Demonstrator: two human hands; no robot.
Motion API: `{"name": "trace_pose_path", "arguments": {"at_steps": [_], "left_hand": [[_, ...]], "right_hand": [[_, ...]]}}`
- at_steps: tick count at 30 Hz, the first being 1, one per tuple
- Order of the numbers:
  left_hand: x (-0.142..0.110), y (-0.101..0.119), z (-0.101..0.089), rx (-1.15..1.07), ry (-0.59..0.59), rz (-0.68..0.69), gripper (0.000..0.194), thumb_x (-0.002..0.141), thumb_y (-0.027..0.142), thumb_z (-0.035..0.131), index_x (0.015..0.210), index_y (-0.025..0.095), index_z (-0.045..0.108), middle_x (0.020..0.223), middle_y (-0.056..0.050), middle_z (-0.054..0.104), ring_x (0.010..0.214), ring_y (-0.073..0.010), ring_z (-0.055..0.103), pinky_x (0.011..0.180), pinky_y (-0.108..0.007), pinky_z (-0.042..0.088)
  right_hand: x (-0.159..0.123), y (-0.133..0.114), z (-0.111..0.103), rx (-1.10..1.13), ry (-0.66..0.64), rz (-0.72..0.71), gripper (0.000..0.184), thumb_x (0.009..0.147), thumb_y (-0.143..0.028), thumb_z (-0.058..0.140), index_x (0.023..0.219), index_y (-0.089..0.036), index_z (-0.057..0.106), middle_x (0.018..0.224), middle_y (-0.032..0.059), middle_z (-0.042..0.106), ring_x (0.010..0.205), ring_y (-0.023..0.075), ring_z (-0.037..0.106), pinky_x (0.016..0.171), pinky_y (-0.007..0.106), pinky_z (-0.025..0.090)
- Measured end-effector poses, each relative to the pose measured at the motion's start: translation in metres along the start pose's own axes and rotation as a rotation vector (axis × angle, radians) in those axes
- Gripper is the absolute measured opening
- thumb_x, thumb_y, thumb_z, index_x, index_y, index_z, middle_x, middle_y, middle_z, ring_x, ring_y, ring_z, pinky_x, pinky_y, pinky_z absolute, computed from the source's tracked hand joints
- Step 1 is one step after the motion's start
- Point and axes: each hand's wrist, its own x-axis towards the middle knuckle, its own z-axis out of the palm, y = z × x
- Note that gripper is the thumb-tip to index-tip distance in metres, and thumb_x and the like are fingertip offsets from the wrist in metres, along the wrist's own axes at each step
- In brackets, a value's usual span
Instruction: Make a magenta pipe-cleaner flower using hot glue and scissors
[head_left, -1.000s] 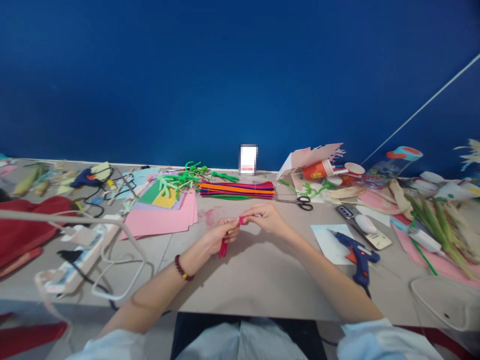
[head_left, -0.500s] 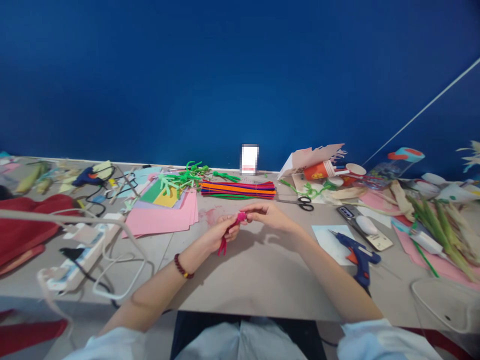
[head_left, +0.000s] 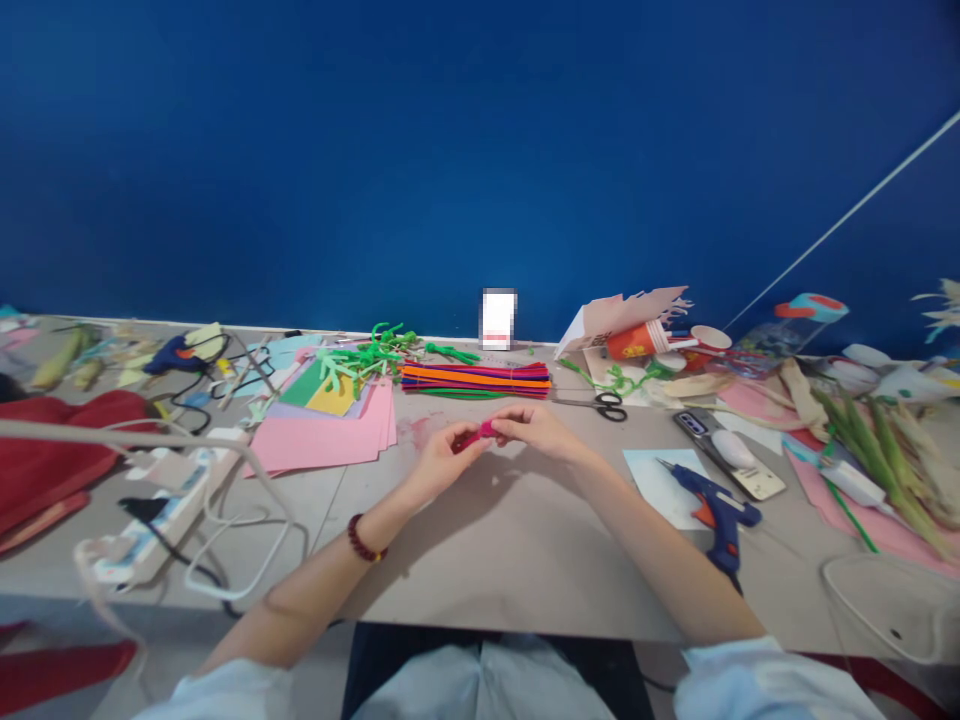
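Both hands met on one small magenta piece.
Through the head camera I saw, from the left, the bare left hand (head_left: 435, 468) with thumb and fingers closed on the near end of the fuzzy magenta pipe-cleaner piece (head_left: 487, 428). The piece sat above the grey tabletop (head_left: 480, 570), on the near side of a striped bundle of multicoloured pipe cleaners (head_left: 476, 379); its long axis slanted from the left fingers up and rightward into the right ones, so neither hand was nearer. The right hand (head_left: 536, 432) pinched its far end. Farther right, a nested stack of orange-red paper cups (head_left: 628, 344) lay tipped over, and a clear plastic container with a blue-and-orange top (head_left: 810, 307) held coloured bits too blurred for me to name.
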Motion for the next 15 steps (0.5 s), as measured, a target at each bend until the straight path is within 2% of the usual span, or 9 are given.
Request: {"name": "trace_pose_path", "arguments": {"at_steps": [3, 6, 10, 15], "left_hand": [[-0.003, 0.003, 0.001, 0.179, 0.104, 0.196, 0.019, 0.077, 0.034, 0.063, 0.084, 0.017, 0.069, 0.075, -0.003, 0.065, 0.063, -0.0134, 0.051, 0.059, -0.024, 0.039], [-0.005, 0.006, 0.000, 0.316, 0.092, 0.301, 0.017, 0.081, 0.029, 0.058, 0.088, 0.020, 0.071, 0.082, -0.005, 0.067, 0.074, -0.0172, 0.055, 0.070, -0.027, 0.041], [-0.006, 0.006, -0.002, 0.396, 0.101, 0.350, 0.019, 0.083, 0.028, 0.056, 0.095, 0.023, 0.070, 0.085, -0.006, 0.067, 0.079, -0.0193, 0.057, 0.074, -0.029, 0.041], [-0.006, 0.000, -0.003, 0.408, 0.143, 0.362, 0.019, 0.080, 0.031, 0.061, 0.095, 0.024, 0.070, 0.087, -0.006, 0.068, 0.080, -0.0202, 0.057, 0.076, -0.030, 0.042]], "right_hand": [[0.001, 0.005, 0.000, 0.039, 0.006, 0.030, 0.033, 0.069, -0.043, 0.071, 0.086, -0.014, 0.071, 0.080, 0.0060, 0.069, 0.067, 0.0117, 0.060, 0.069, 0.027, 0.049], [-0.001, 0.003, -0.001, 0.044, -0.010, 0.041, 0.037, 0.069, -0.043, 0.071, 0.091, -0.014, 0.072, 0.083, 0.0072, 0.070, 0.071, 0.0131, 0.062, 0.073, 0.030, 0.051], [-0.004, -0.005, 0.000, 0.037, -0.044, 0.065, 0.040, 0.066, -0.040, 0.073, 0.098, -0.015, 0.071, 0.085, 0.0067, 0.071, 0.073, 0.0143, 0.063, 0.075, 0.032, 0.051], [-0.006, -0.009, 0.003, -0.045, 0.008, 0.019, 0.031, 0.066, -0.038, 0.073, 0.085, -0.014, 0.074, 0.073, 0.0051, 0.070, 0.070, 0.0152, 0.063, 0.073, 0.032, 0.051]]}}
